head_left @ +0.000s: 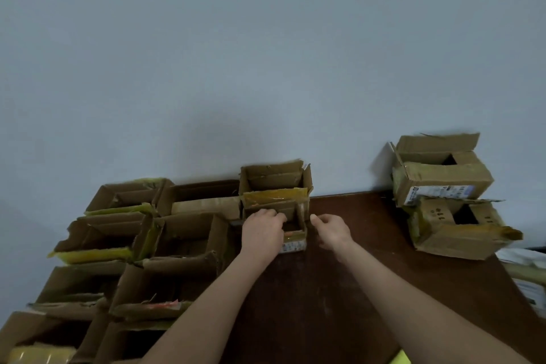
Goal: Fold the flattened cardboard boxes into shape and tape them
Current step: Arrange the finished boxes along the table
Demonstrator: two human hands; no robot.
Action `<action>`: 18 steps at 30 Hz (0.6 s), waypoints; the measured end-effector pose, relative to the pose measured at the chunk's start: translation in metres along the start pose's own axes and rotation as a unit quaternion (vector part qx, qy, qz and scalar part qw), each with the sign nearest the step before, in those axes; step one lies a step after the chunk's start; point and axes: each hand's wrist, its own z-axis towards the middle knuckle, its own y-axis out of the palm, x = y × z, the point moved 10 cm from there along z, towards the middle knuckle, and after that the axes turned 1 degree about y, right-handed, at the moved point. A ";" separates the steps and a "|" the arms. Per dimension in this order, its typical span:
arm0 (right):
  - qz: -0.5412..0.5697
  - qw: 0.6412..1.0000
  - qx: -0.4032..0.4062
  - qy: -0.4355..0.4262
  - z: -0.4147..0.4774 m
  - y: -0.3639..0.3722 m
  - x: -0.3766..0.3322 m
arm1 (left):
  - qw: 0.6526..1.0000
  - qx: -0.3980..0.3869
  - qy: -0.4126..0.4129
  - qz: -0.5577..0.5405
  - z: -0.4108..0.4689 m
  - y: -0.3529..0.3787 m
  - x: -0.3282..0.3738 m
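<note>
Cardboard box (293,242) is sitting by the tabletop's (325,289) far edge, left grip (261,229) curling over its wall, right grip (332,230) hanging slack-fingered alongside

The left hand (261,233) grips a small open box (295,241) on the dark table (369,260), right hand (332,230) just beside it.

We count twelve cardboard boxes (103,235) as far as we can tell, ten in the left cluster (189,233), the small box (294,243) among them, and two in the right stack (443,180), plus two hands, a left hand (261,232) and a right hand (334,230), and one table (339,289).
</note>
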 end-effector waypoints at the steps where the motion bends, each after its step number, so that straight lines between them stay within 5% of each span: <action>1: -0.010 1.000 0.023 -0.009 0.000 -0.012 -0.003 | 1.000 0.012 0.011 -0.013 0.007 -0.005 0.007; 11: -0.066 0.976 0.201 -0.046 -0.019 -0.127 -0.017 | 0.982 -0.016 0.105 -0.159 0.065 -0.021 0.117; 18: -0.106 0.969 0.213 -0.064 -0.030 -0.168 0.006 | 0.970 -0.039 0.098 -0.220 0.069 -0.009 0.175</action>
